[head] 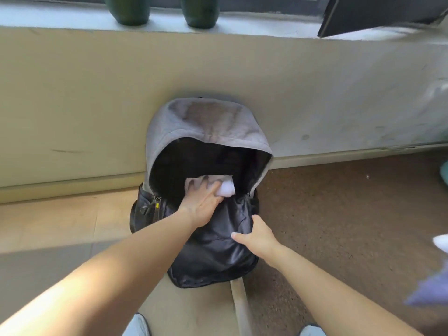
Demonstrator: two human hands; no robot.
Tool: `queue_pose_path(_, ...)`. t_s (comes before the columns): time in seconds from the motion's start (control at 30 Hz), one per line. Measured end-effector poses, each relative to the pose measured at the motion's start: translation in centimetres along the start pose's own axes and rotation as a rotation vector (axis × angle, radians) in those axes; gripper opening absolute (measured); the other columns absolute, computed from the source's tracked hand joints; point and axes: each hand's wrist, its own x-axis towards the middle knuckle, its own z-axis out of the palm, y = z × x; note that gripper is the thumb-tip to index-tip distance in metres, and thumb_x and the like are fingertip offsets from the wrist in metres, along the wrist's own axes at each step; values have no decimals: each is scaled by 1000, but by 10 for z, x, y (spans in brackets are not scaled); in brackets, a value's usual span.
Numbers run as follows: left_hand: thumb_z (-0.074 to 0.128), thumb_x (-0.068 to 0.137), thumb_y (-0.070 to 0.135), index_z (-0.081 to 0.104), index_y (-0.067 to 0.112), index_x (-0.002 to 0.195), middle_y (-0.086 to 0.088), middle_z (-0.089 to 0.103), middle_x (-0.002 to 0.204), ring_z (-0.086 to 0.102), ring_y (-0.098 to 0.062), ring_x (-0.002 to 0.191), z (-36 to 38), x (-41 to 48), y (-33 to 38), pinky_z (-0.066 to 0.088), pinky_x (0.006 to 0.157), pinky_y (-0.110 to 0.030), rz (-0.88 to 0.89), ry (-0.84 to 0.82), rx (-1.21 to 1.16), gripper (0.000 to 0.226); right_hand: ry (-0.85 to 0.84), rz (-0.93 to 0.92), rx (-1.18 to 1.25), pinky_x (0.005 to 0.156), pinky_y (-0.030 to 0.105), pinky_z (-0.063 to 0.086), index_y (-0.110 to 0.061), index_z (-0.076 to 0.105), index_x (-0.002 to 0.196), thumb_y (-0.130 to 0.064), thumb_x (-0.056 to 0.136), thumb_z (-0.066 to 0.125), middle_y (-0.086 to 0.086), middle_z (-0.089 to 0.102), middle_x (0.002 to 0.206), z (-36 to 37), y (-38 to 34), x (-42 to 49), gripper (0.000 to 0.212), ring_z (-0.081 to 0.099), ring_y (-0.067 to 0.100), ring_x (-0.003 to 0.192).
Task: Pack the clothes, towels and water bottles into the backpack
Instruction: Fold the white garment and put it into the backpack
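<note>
A black and grey backpack (213, 258) stands on the floor against a low wall, its main compartment wide open. My left hand (202, 204) reaches into the opening and grips a folded white cloth (226, 187), which sits at the mouth of the compartment. My right hand (257, 236) grips the black front panel of the backpack, thumb on the fabric. Two dark green bottles (129, 9) (200, 12) stand on the windowsill above the wall.
A purple cloth (429, 287) and a white item (441, 242) lie at the right edge on the brown floor. A teal object (444, 172) shows at far right. A dark panel (378, 13) leans on the sill. My knees (137, 326) are at the bottom.
</note>
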Motion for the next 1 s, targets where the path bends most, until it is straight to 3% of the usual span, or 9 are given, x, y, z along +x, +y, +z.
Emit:
queue_pose_path(0.1, 45, 104, 19, 57, 30, 140, -2, 21, 157, 23, -47, 143, 10, 11, 7, 29, 109, -67, -16, -66, -15, 39, 28, -41, 106, 100, 41, 52, -22, 59, 118, -15, 89, 73, -4, 67, 117, 4, 2, 6, 33, 64, 23, 114)
queue_pose_path(0.23, 43, 104, 20, 59, 26, 134, -4, 36, 150, 49, -41, 119, 7, 21, 2, 42, 90, -53, 10, -12, 39, 35, 110, -74, 198, 87, 44, 56, -7, 69, 103, -4, 82, 70, 13, 74, 100, -13, -2, 5, 21, 69, 34, 98)
queue_pose_path(0.33, 55, 95, 23, 53, 21, 136, -7, 57, 140, 62, -37, 111, 2, 31, -5, 42, 84, -44, -73, -70, -117, 41, 143, -86, 182, 79, 43, 56, -3, 66, 101, -3, 80, 69, 18, 72, 100, -21, 0, -1, 21, 67, 39, 98)
queue_pose_path(0.43, 69, 81, 21, 62, 20, 110, -7, 70, 120, 67, -36, 109, -8, 28, -10, 51, 80, -36, -141, -243, -352, 30, 149, -103, 125, 85, 48, 57, -10, 66, 102, -10, 85, 71, 12, 72, 100, -22, 6, -7, 18, 68, 34, 97)
queue_pose_path(0.53, 68, 81, 11, 75, 16, 100, -6, 72, 108, 70, -31, 96, -15, 18, -16, 44, 58, -25, -185, -337, -475, 21, 120, -125, 68, 91, 45, 57, -19, 63, 104, -17, 91, 70, 0, 71, 103, -22, 10, -11, 15, 68, 22, 98)
queue_pose_path(0.7, 55, 87, 12, 75, 14, 109, -10, 70, 116, 64, -32, 92, -17, 10, -17, 47, 73, -31, -201, -416, -496, 30, 51, -79, -24, 93, 37, 54, -22, 54, 119, -25, 95, 67, -5, 65, 115, -18, 19, -14, 27, 63, 12, 102)
queue_pose_path(0.8, 51, 85, 8, 71, 17, 90, -11, 71, 106, 62, -30, 81, -22, 5, -18, 47, 65, -30, -166, -403, -518, 23, 33, -57, -82, 105, 45, 49, -24, 44, 140, -35, 93, 68, -5, 60, 134, -17, 20, -19, 54, 59, 20, 121)
queue_pose_path(0.9, 53, 84, 4, 74, 27, 79, 0, 69, 91, 67, -25, 77, -38, -4, -27, 55, 62, -31, -162, -307, -521, 31, 38, -48, -141, 109, 47, 46, -20, 34, 149, -42, 91, 68, -1, 53, 147, -21, 14, -24, 71, 53, 25, 132)
queue_pose_path(1.0, 50, 83, 5, 77, 33, 84, 16, 62, 85, 64, -19, 83, -65, -13, -38, 46, 66, -26, -139, -223, -482, 39, 52, -64, -217, 110, 47, 44, -18, 30, 152, -42, 91, 69, 4, 46, 153, -30, 3, -35, 76, 48, 28, 137)
